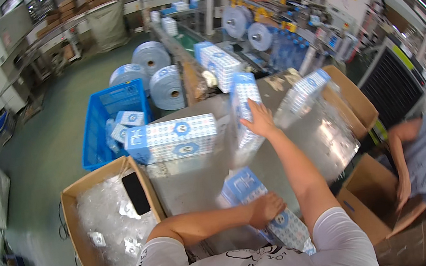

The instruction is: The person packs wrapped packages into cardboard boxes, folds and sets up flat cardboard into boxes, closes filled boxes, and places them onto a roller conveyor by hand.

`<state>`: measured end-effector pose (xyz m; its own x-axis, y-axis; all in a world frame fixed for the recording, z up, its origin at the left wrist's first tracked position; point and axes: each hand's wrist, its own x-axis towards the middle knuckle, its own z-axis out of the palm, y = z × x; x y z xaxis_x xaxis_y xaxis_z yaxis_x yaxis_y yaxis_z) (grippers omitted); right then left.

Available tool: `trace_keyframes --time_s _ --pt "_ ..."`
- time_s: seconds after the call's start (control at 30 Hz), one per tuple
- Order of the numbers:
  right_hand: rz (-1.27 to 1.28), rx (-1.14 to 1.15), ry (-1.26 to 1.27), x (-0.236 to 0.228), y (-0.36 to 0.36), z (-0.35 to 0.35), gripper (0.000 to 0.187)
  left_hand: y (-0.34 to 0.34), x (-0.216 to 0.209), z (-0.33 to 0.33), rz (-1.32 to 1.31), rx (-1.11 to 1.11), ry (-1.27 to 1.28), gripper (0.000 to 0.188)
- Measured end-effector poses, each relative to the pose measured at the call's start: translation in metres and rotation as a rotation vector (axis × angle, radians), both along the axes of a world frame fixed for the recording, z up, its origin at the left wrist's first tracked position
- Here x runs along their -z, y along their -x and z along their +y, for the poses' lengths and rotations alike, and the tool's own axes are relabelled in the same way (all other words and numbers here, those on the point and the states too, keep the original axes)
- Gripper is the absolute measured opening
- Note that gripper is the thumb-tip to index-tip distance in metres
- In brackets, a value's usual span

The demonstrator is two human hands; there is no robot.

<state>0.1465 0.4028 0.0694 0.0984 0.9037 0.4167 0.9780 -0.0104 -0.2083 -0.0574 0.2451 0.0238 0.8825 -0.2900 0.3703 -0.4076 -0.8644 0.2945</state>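
1. Steel table (193, 183) is seen across the middle of the frame, and blue-and-white wrapped packs are spread over it.
2. Cardboard box (74, 222) at the lower left is lined with clear plastic; a black phone (135, 192) is laid on its right rim. No packs can be seen inside it, so the packing is judged to be far from finished.
3. Blue crate (92, 135) at the upper left of the table is partly filled with smaller blue-and-white packs.
4. Grey-blue rolls (155, 75) are stacked on the floor behind the crate, toward the top centre.
5. Long pack (172, 138), white with blue dots and round blue labels, is lying flat left of centre, untouched.
6. Upright pack (245, 114) at the centre is gripped near its top by the right hand (261, 121), fingers spread over its face.
7. Lower pack (260, 203), with a blue end panel, lies at the bottom centre; it is pressed down by the left hand (267, 206), fingers curled over it.
8. Tilted pack (304, 90) rests on clear film at the upper right, beside an open box (355, 99).
9. Another person (423, 161) at the right edge is bent over a further carton (371, 200).
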Motion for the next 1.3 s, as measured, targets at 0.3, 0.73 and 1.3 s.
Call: trace_keyframes --time_s 0.3,0.73,1.3 --pt "0.07 -0.096 0.275 0.005 0.022 -0.173 0.07 0.139 -0.119 0.066 0.003 -0.409 0.533 0.089" --pt "0.581 0.348 0.299 -0.042 0.014 -0.281 0.111 0.072 -0.096 0.076 -0.422 0.1 2.511 0.054" --pt "0.283 0.436 -0.476 -0.146 0.05 -0.678 0.089 -0.113 0.059 -0.322 0.744 0.347 -0.477 0.103"
